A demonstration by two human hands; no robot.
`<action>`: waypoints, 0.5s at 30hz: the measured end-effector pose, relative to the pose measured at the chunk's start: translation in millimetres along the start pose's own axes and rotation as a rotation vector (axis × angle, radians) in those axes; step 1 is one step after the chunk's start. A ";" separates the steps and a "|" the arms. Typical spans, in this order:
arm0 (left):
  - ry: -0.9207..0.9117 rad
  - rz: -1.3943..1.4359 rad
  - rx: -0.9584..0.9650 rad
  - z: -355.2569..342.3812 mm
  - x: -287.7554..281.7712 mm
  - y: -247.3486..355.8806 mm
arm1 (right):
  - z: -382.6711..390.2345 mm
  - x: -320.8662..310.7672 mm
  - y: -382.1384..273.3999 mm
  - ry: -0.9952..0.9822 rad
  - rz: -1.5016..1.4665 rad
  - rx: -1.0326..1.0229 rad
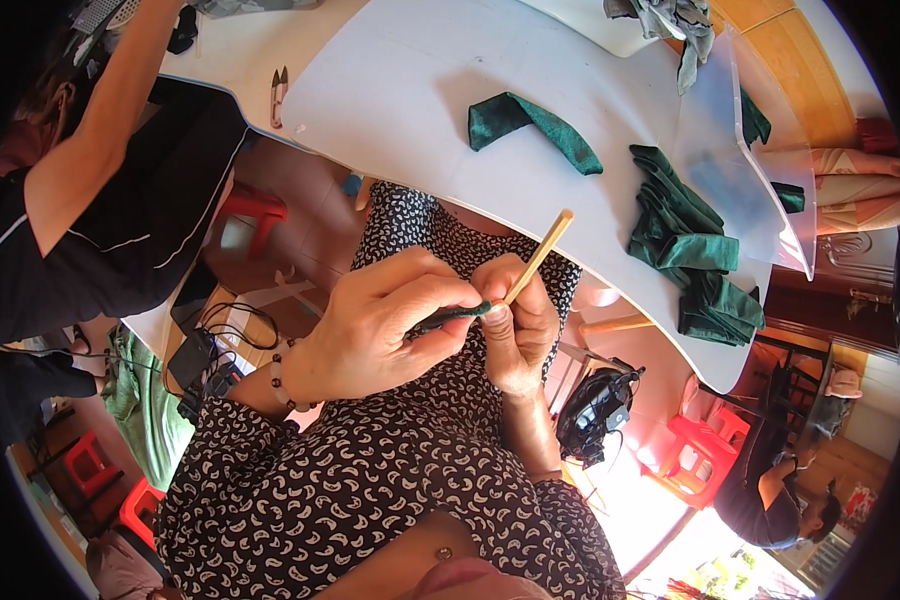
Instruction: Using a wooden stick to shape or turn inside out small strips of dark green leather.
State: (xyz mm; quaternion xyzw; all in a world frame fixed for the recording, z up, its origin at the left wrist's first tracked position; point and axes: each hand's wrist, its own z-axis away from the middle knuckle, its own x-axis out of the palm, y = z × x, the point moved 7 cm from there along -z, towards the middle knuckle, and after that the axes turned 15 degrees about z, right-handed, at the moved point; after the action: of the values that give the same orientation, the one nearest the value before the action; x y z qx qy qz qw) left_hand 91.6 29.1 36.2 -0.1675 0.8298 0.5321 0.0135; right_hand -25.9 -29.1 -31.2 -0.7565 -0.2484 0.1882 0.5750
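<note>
Over my lap, my left hand point(370, 325) pinches a dark green fabric strip point(458, 316) between thumb and fingers. Close against it, my right hand point(520, 330) is closed around a thin wooden stick point(540, 256), whose upper end slants up and to the right. The green strip meets the right thumb and fingertips at the stick's lower end; whether it is fitted over the stick or only touching it is hidden by my fingers. A folded green velvet strip point(535, 130) lies on the white table point(400, 90) ahead, with a pile of similar strips point(685, 245) to the right.
Small thread snips point(279, 97) lie near the table's left edge. A clear plastic sheet point(760, 160) stands at the right, and a white bin point(595, 22) holds grey cloth. Another person's arm point(95, 130) reaches in at left. Red stools point(695, 460) and a black bag point(598, 410) are nearby.
</note>
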 end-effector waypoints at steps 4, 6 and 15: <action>0.001 -0.006 -0.001 -0.9 1.0 0.7 | 3.4 4.6 10.6 -0.023 -0.145 0.094; 0.017 -0.018 0.024 -0.6 0.9 2.4 | 3.9 4.1 12.2 -0.023 -0.156 0.087; -0.032 0.020 -0.007 -2.5 0.9 4.8 | -3.6 -20.0 -21.5 0.132 0.219 -0.401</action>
State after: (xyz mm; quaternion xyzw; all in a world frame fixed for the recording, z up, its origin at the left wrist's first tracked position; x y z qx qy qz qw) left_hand 89.8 28.5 41.3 -0.1509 0.8291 0.5379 0.0207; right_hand -43.5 -39.2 -9.5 -0.8887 -0.1590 0.1464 0.4044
